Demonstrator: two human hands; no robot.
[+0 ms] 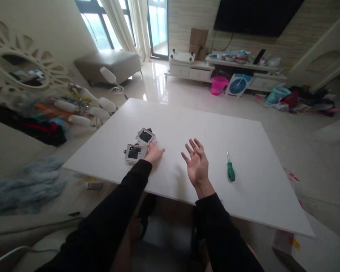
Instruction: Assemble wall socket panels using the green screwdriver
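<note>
On a white table [187, 121] lie two small clear packets with black contents, one [135, 152] near the front left and one [145, 136] just behind it. My left hand [154, 152] rests flat on the tabletop, fingers touching the edge of the nearer packet, holding nothing. My right hand [197, 164] hovers above the table middle, palm up, fingers spread and empty. A green-handled screwdriver [230, 169] lies to its right, untouched.
A pink bucket [218, 85], a blue fan [238, 85] and a teal basket [277, 94] stand on the floor by a low TV cabinet [192, 70]. A grey ottoman [110, 65] sits at the back left. Clutter and white table legs [82, 109] lie left.
</note>
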